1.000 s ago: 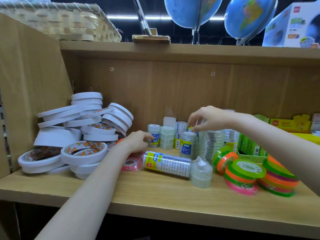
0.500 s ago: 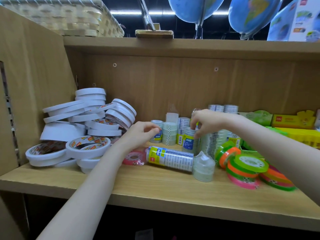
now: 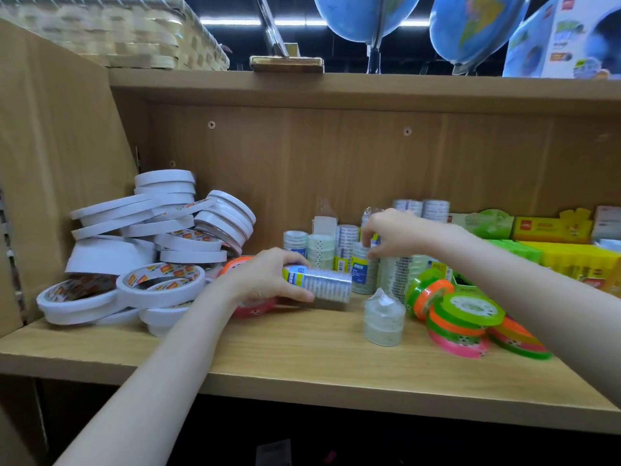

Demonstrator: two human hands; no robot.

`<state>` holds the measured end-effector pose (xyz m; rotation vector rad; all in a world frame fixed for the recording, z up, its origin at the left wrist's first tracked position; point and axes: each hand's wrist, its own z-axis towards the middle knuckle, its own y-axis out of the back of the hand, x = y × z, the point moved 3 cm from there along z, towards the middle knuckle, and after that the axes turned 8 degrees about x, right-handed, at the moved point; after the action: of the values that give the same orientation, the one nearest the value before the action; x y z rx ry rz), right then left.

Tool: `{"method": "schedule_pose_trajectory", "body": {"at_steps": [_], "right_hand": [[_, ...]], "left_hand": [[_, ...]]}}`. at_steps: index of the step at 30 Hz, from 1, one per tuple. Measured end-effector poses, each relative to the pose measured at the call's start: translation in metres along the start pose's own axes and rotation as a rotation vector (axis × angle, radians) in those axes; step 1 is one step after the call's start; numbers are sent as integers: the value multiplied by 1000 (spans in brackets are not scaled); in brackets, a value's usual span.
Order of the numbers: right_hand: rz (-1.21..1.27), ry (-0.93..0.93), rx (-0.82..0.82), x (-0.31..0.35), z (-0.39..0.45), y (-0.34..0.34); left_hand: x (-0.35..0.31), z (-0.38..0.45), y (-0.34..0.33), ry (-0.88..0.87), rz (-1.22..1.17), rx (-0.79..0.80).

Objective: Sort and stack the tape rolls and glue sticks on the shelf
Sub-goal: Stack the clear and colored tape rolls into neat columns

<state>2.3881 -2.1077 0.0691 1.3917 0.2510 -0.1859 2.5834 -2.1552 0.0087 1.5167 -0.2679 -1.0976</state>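
Note:
My left hand [image 3: 268,280] grips a lying tube pack of clear tape [image 3: 322,284] at its yellow-labelled end, just above the wooden shelf [image 3: 302,351]. My right hand [image 3: 396,233] reaches into the upright clear tape packs [image 3: 361,270] at the back, fingertips curled down on the top of one. White double-sided tape rolls [image 3: 151,250] lie heaped at the left. A small clear tape stack [image 3: 383,321] stands in front. Neon green, orange and pink tape rolls [image 3: 463,317] are piled at the right. A pink roll [image 3: 255,307] lies under my left hand.
Yellow and green glue stick boxes [image 3: 551,253] fill the right back of the shelf. A side panel [image 3: 57,163] closes the left end. On the board above stand a woven basket [image 3: 117,35], globes [image 3: 366,15] and a carton.
My left hand moved from the small upright rolls onto the lying tube pack and has lifted it slightly. My right hand stays on the upright packs.

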Motion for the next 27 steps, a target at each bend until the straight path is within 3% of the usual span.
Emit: {"method": "schedule_pose_trajectory", "body": {"at_steps": [4, 6, 8, 10, 13, 19, 27], "right_hand": [[272, 166, -120, 2, -34, 24], [326, 259, 82, 14, -56, 27], [183, 232, 332, 25, -71, 15], [-1, 230, 391, 32, -72, 2], [-57, 244, 338, 37, -65, 0], [328, 140, 34, 16, -30, 34], [170, 53, 126, 26, 24, -4]], "left_hand": [[15, 6, 5, 101, 103, -207], [18, 7, 4, 109, 152, -235], [20, 9, 3, 112, 170, -233], [21, 10, 3, 115, 181, -233], [21, 10, 3, 129, 232, -251], [17, 7, 6, 48, 132, -341], [23, 6, 8, 144, 169, -413]]}}
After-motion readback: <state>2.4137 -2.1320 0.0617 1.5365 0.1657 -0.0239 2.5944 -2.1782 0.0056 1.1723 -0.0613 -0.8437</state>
